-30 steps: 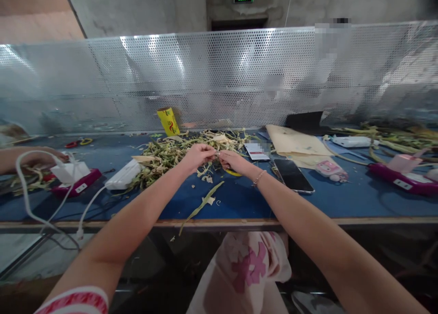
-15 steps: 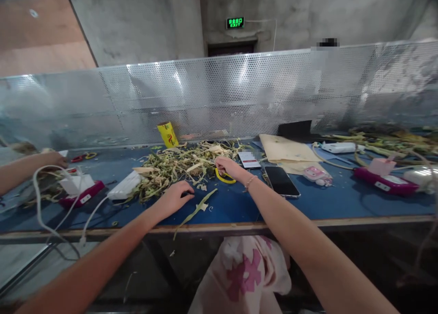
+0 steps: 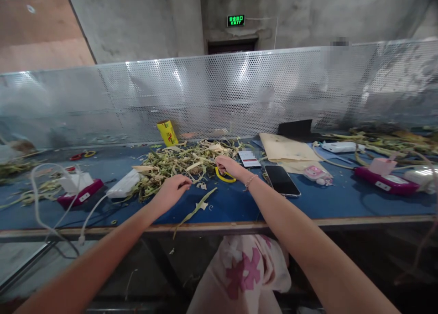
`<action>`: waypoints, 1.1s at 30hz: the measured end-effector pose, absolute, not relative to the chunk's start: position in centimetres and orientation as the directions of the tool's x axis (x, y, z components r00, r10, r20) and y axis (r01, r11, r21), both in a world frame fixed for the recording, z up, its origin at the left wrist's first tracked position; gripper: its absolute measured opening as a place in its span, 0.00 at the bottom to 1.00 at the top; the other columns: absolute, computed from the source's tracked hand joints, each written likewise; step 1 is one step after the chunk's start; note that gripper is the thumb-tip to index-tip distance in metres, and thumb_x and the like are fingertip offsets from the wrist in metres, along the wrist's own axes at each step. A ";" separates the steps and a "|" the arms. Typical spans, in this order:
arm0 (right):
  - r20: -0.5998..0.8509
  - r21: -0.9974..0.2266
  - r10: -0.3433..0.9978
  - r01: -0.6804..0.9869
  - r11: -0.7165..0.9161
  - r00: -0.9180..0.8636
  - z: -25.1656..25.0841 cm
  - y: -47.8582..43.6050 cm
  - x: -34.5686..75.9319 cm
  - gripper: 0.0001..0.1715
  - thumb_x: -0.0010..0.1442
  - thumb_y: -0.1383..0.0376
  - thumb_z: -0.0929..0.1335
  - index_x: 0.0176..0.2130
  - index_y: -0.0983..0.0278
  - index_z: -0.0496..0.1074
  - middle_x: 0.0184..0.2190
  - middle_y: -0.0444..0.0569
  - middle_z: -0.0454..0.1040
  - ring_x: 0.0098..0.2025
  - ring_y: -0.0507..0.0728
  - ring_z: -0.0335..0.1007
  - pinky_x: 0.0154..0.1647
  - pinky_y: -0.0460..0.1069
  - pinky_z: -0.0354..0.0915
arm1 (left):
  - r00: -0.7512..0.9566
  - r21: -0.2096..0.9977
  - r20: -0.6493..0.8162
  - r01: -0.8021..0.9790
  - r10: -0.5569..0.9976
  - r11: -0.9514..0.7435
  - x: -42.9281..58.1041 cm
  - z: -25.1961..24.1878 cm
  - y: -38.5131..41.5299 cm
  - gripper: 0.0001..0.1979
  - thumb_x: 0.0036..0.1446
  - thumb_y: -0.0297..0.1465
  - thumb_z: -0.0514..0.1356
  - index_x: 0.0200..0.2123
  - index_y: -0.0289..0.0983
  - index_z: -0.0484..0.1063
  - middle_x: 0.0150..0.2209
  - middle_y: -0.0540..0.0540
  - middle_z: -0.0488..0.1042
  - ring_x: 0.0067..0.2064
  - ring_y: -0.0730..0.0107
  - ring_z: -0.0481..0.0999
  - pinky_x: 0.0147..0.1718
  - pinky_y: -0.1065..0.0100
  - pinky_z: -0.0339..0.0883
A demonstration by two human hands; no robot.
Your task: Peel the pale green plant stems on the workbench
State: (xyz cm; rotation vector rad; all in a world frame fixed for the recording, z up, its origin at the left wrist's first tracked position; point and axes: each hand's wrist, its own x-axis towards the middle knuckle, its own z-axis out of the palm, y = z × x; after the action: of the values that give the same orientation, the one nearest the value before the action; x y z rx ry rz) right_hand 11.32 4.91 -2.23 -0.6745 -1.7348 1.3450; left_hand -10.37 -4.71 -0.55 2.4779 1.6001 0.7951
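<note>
My right hand (image 3: 228, 166) is closed around a pair of scissors with a yellow handle (image 3: 226, 176), at the right edge of a heap of dried plant scraps (image 3: 181, 161). A short bit of blade shows left of the fingers. My left hand (image 3: 174, 188) is in front of the heap, fingertips pinched together. Whatever is between them, if anything, is too small to make out. On the blue table (image 3: 239, 204) below my hands lies one long dry leaf (image 3: 196, 207), its end hanging over the front edge.
Right of my right hand lie a phone (image 3: 282, 180), a printed card (image 3: 249, 158), brown paper (image 3: 287, 147) and a pink case (image 3: 316, 174). Magenta power strips (image 3: 80, 193) with white cables stand at both sides. A perforated metal screen (image 3: 219, 99) closes the back.
My left hand has drawn its fingers together and shifted slightly up and left. My right hand stays put. Another person's arm at the far left has gone out of view.
</note>
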 end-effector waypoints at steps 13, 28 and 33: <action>0.280 -0.953 0.823 -0.038 0.301 -0.494 -2.6 5.4 11.6 0.14 0.54 0.62 0.59 0.21 0.62 0.50 0.15 0.36 0.45 0.17 0.46 0.42 0.20 0.44 0.50 | 0.343 0.392 0.203 0.830 0.917 -0.397 -8.9 2.4 -1.6 0.09 0.41 0.28 0.56 0.30 0.35 0.71 0.31 0.46 0.74 0.33 0.68 0.73 0.35 0.69 0.65; 0.282 -0.954 0.825 -0.055 0.293 -0.490 -2.1 4.9 12.1 0.15 0.55 0.63 0.59 0.20 0.62 0.50 0.15 0.37 0.46 0.17 0.46 0.42 0.20 0.44 0.46 | 0.455 0.199 0.149 0.856 0.878 -0.477 -9.4 1.6 0.4 0.12 0.48 0.35 0.52 0.27 0.37 0.73 0.29 0.45 0.75 0.32 0.66 0.72 0.33 0.70 0.61; 0.271 -0.955 0.834 -0.027 0.295 -0.481 -2.2 5.0 12.1 0.15 0.54 0.62 0.60 0.20 0.62 0.50 0.15 0.37 0.46 0.17 0.46 0.42 0.20 0.44 0.46 | 0.414 0.166 0.110 0.889 0.903 -0.428 -7.7 0.4 1.2 0.11 0.46 0.36 0.55 0.25 0.36 0.74 0.26 0.44 0.75 0.29 0.65 0.72 0.28 0.71 0.60</action>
State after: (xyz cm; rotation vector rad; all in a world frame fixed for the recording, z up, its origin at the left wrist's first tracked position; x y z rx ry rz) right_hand 12.06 4.95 -2.21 -0.7352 -1.7282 1.2967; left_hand -7.67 1.24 0.35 2.5724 1.6338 0.2806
